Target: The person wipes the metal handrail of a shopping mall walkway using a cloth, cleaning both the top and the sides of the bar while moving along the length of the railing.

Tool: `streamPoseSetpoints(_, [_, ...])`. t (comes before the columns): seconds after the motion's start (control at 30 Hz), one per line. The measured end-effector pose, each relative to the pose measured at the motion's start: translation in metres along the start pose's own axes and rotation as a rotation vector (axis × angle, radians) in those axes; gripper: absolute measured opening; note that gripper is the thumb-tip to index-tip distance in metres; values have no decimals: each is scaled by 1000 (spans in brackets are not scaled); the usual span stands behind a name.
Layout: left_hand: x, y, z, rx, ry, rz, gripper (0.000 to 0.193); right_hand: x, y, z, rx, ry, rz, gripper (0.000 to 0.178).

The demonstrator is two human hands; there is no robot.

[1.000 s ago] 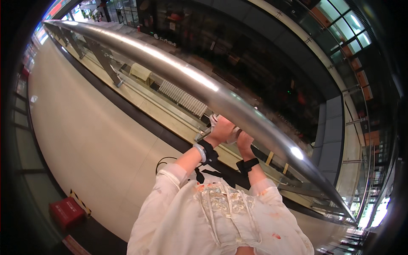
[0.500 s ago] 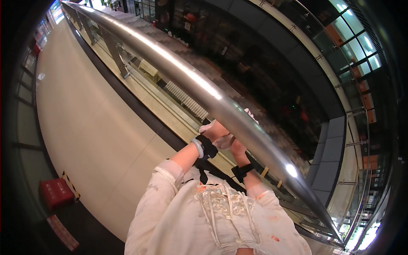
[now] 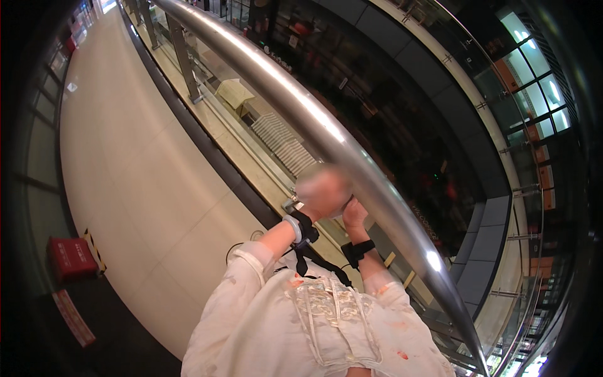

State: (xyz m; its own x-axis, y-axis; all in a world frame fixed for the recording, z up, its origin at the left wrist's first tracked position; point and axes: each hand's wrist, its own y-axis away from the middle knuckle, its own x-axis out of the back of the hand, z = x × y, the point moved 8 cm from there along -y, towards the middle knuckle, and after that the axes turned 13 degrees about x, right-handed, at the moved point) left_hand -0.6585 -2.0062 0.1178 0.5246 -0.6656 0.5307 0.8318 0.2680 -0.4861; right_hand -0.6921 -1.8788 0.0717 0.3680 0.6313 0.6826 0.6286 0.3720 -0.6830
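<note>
Fingers of the L hand (image 3: pixel 323 190) are lost in blur, so whether spread, pressed tog. or pinching can't be told; those of the R hand (image 3: pixel 355 214) look bent in rather than spread, though what, if anything, they pinch can't be made out. Both hands lie close tog. at centre, L hand slightly higher in the view, along the near side of a thick, polished, silver-coloured metal handrail (image 3: pixel 380 185); exact contact w/ it is unclear. The handrail runs diag. from upper L to lower R, its curve incl. fisheye bending, w/ bright highlights along the top. L wrist: pale, smooth, ring-shaped bracelet (image 3: pixel 292 227) next to a black fabric strap (image 3: pixel 306 227); R wrist: black band w/ a small dark block (image 3: pixel 358 252). Forearms emerge from a white, sheer-sleeved garment (image 3: pixel 251 314) w/ lacing, embroidery & a few orange-red marks. Below the handrail, upper L: flat grey metal post (image 3: pixel 184 63); beyond it, a pale yellow draped cover (image 3: pixel 233 94) & a white ribbed panel (image 3: pixel 282 143). At L, a glossy beige tiled floor (image 3: pixel 138 169), edged by a dark strip (image 3: pixel 251 196) on the handrail side; lower L, a red box-shaped container (image 3: pixel 70 259) beside yellow-&-black striped edging (image 3: pixel 95 251).
</note>
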Motion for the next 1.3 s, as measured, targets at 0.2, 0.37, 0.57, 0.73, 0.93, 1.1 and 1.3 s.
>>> streamPoseSetpoints(0.2, [27,-20,3,-10,447,-34,19,8,-4,-13,-95,-95,73,27])
streamPoseSetpoints(0.37, [19,-27,2,145,647,-326,22,22,-11,-26,-159,-204,4,27])
streamPoseSetpoints(0.57, [3,-36,44,-259,60,-44,19,28,-3,-9,-139,45,-126,26])
streamPoseSetpoints(0.73, [-76,-36,-43,186,760,-644,28,9,-14,-37,-117,-178,-160,25])
streamPoseSetpoints(0.93, [6,-20,-2,250,764,-142,17,17,-16,-25,-221,-230,-64,27])
streamPoseSetpoints(1.1, [32,-5,12,281,606,114,19,27,-17,-29,-140,-100,23,26])
streamPoseSetpoints(1.3, [-26,10,-70,311,433,-28,13,26,-23,-38,-189,-154,41,26])
